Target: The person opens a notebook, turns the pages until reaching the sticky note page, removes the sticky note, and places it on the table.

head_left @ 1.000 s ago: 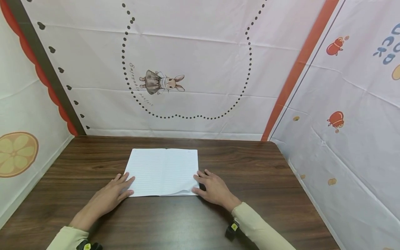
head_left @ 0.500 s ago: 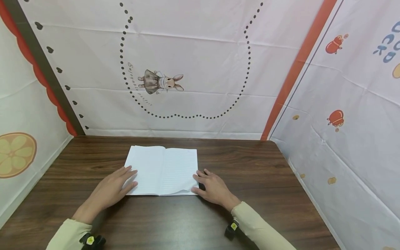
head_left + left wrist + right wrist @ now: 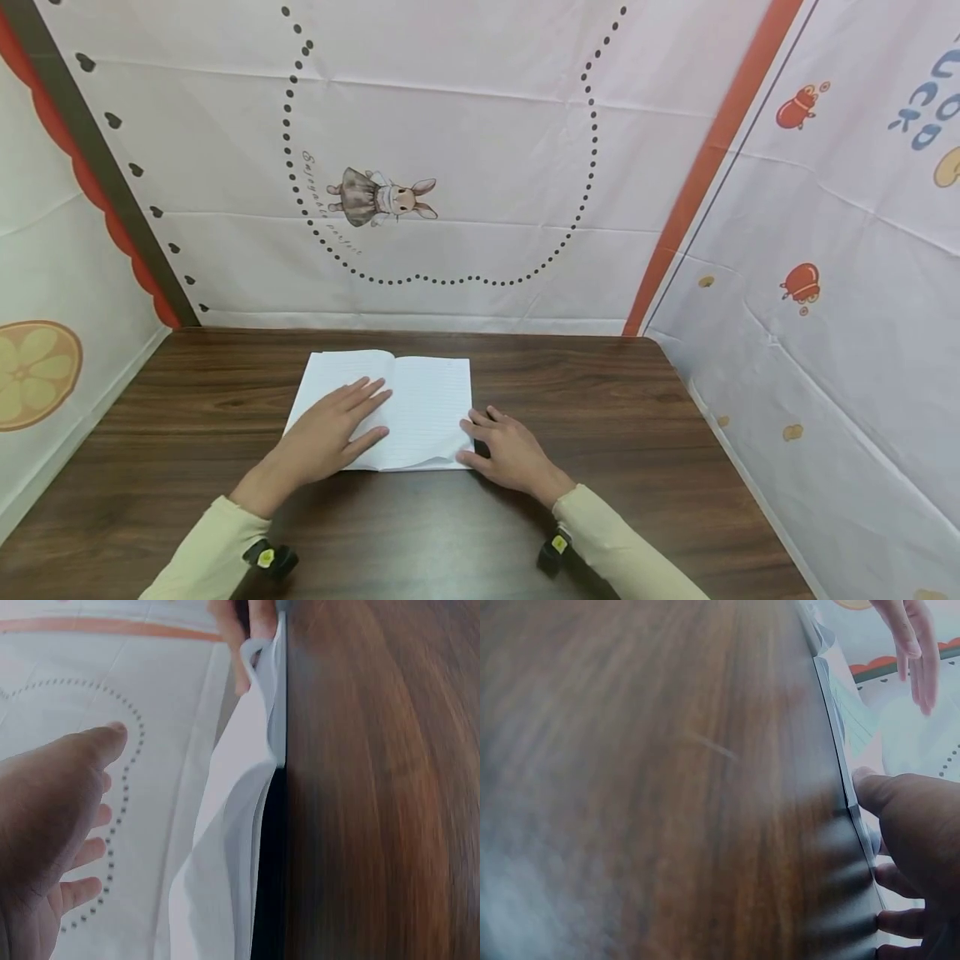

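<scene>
An open notebook (image 3: 431,400) with lined pages lies on the wooden table, its lower right page corner creased upward. My left hand (image 3: 330,433) is over the left page, fingers extended toward the spine. In the left wrist view that hand (image 3: 52,817) hovers above the paper (image 3: 232,795), apart from it, with nothing in its grasp. My right hand (image 3: 513,454) rests at the notebook's right edge, fingers spread on the page margin. From the right wrist, its thumb (image 3: 874,787) lies on the page edge while the other fingers reach the far side.
Dark wood-grain table (image 3: 420,542) surrounds the notebook. Printed white cloth (image 3: 480,167) hangs behind it, with more cloth at the left and right sides. A small black device with a yellow mark (image 3: 270,558) is strapped to each wrist.
My left hand has left the notebook's left edge and moved right across the left page toward the spine. The left page now bulges slightly near the spine. My right hand has stayed in place.
</scene>
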`<state>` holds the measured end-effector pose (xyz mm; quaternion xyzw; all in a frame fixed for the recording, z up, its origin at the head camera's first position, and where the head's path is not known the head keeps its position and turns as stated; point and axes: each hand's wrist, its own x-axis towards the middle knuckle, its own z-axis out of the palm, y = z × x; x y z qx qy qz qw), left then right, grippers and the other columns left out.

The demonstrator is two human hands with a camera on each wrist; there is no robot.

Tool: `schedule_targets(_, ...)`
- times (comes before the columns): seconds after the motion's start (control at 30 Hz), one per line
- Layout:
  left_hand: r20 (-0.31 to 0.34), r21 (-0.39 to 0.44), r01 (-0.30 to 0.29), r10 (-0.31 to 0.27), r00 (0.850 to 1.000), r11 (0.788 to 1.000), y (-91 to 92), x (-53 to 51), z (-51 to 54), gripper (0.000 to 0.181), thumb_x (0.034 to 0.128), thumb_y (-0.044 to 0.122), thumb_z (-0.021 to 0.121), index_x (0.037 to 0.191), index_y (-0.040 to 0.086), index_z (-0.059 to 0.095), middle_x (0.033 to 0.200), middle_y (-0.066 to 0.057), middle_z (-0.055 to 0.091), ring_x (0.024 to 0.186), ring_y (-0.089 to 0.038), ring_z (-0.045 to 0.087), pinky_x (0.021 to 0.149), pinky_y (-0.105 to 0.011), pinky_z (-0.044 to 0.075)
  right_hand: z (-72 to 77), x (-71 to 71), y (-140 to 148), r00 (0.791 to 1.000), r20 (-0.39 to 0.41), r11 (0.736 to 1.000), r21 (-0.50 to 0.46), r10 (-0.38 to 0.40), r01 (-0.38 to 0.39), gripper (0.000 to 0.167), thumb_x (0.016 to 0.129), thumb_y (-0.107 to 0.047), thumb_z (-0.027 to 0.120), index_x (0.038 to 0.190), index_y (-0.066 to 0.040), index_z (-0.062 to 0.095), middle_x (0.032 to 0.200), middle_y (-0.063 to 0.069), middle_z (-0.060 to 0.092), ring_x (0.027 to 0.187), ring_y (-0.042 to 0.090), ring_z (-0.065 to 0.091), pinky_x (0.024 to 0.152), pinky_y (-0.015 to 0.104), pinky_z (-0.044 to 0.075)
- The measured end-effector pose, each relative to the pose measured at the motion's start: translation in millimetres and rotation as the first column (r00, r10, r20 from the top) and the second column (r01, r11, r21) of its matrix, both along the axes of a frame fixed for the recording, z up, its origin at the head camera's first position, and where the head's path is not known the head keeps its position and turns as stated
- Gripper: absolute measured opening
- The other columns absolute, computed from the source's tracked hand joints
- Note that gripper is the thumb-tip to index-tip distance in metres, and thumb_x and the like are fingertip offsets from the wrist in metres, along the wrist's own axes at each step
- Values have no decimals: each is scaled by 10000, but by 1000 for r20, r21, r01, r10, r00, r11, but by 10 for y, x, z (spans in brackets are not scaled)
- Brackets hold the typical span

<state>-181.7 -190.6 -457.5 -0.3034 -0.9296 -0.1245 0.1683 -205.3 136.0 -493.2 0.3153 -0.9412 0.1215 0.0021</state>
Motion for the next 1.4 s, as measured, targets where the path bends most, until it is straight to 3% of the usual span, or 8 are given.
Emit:
schedule_targets(0.23,2,-47,78,-78,997,996,284,-19,-129,587,983,435,662,1434,65,593,1469,-142,579,1391,-364,507,1127,-557,424,-3,-15,-15,1000,-6,1000,15,-8,8,606,1009,-566,555,1493,-201,554,1551,35,500,1444,354,444,1150,526,415)
schedule_targets(0.37,44,-84,117,-114,993,990,422,-31,-200,562,1008,447,621,1409,54,611,1461,-148,584,1387,-362,510,1125,-546,428,-6,-15,-16,1000,1,1000,18,-13,13,608,1008,-570,554,1494,-205,553,1555,32,496,1447,351,441,1153,525,411)
schedule_targets(0.5,84,-120,143,-133,988,982,544,-47,-228,551,1015,456,605,1394,57,622,1463,-146,582,1390,-351,509,1132,-524,428,-5,-16,-10,1000,3,1000,19,-15,15,610,1009,-570,553,1497,-205,548,1557,35,493,1449,351,437,1155,526,408)
schedule_targets(0.7,88,-143,166,-154,984,976,696,-82,-243,555,1000,475,623,1371,63,639,1440,-142,602,1375,-339,528,1133,-512,433,4,-21,-9,1000,2,1000,19,-17,17,615,1008,-573,553,1497,-200,549,1555,39,495,1450,353,436,1153,529,409)
schedule_targets(1.1,18,-195,187,-187,982,963,880,-149,-315,513,960,446,696,1322,85,663,1403,-136,629,1335,-323,566,1099,-475,471,1,-17,-16,1000,13,1000,15,-13,13,607,1011,-564,555,1499,-203,545,1559,38,489,1457,349,426,1152,533,409)
schedule_targets(1.4,-47,-215,220,-235,971,951,900,-180,-245,451,913,389,767,1274,128,695,1406,-111,630,1324,-294,579,1090,-446,487,-5,-27,-6,1000,6,1000,13,-3,3,617,1010,-584,540,1499,-209,546,1560,37,488,1457,350,425,1148,534,413)
